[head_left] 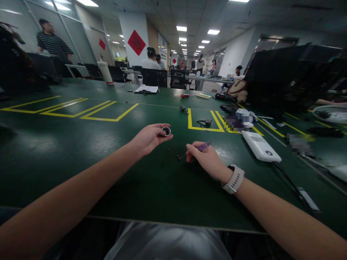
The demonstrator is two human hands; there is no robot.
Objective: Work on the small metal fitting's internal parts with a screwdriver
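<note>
My left hand (151, 139) holds a small round metal part (166, 131) between thumb and fingers, its hollow end turned towards me. Lower and to the right, my right hand (202, 155) is closed on a screwdriver (204, 146) with a purple see-through handle. The thin shaft points down and left, its tip by tiny dark pieces (178, 156) on the green table (130, 187). Beyond my hands, a dark metal part (205, 122) lies inside a yellow taped outline, and another dark cylindrical part (183, 109) lies just outside it.
A white device with a cable (260, 146) lies to the right. Farther back are a red screwdriver (185, 95), a clipboard with paper (146, 89) and a white cup (105, 73). Black equipment (287, 76) stands at the right. Several people sit or stand in the background.
</note>
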